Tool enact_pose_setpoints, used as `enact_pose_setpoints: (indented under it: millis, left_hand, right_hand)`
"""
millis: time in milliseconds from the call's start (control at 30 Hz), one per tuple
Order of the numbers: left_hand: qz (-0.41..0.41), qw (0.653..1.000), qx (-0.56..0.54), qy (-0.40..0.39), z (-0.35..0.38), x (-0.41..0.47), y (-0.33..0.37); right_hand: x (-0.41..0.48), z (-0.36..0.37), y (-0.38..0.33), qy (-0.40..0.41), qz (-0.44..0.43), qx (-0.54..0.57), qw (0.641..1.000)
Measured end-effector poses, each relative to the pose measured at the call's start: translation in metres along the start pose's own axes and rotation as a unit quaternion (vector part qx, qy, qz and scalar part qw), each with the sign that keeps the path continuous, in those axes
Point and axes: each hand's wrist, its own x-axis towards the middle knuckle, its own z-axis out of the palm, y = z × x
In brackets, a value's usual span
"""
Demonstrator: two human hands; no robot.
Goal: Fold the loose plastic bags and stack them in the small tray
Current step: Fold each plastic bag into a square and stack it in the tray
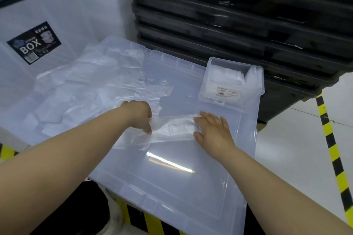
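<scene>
On the left, a heap of loose see-through plastic bags (80,86) lies on the big clear plastic lid (172,177). Our left hand (140,114) curls its fingers and pinches the left edge of one thin clear plastic bag (172,127). This bag lies flat on the lid, between our hands. Our right hand (212,129) is spread flat and presses down the bag's right end. We think the bag is very light, soft and slippery, so edges and corners are the best places to hold it. On the far right stands the small clear plastic tray (238,101), with folded bags (225,76) inside.
</scene>
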Motion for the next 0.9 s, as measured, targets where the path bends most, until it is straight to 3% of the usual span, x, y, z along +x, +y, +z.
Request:
enact_pose_setpoints:
  millis: [167,267,367,433,533,600,767,900]
  left_hand:
    - [0.048,0.99,-0.13,-0.004,0.002,-0.015,-0.014]
    - [0.043,0.961,-0.272,0.021,0.003,-0.03,-0.02]
    - [-0.004,0.874,-0.479,0.081,0.012,-0.036,-0.015]
    - [-0.043,0.807,-0.582,0.095,0.021,-0.036,-0.006]
    - [-0.073,0.735,-0.67,0.067,0.036,-0.031,0.014]
    - [-0.085,0.712,-0.695,0.056,0.042,-0.028,0.025]
    - [-0.079,0.715,-0.694,0.026,0.043,-0.032,0.036]
    - [-0.069,0.733,-0.676,-0.002,0.043,-0.043,0.021]
  right_hand:
    - [-0.002,-0.003,0.0,0.019,-0.004,0.015,1.0]
    - [-0.003,-0.005,-0.003,0.11,-0.016,0.039,0.993]
    - [-0.001,-0.003,-0.011,0.267,-0.058,0.063,0.96]
    - [-0.001,-0.003,-0.014,0.292,-0.094,0.04,0.951]
    - [-0.001,0.001,-0.016,0.245,-0.181,-0.01,0.952]
    - [-0.002,0.006,-0.013,0.173,-0.223,-0.03,0.959]
    - [-0.009,0.008,-0.015,0.018,-0.235,0.006,0.972]
    - [-0.011,0.006,-0.017,-0.009,-0.219,0.002,0.976]
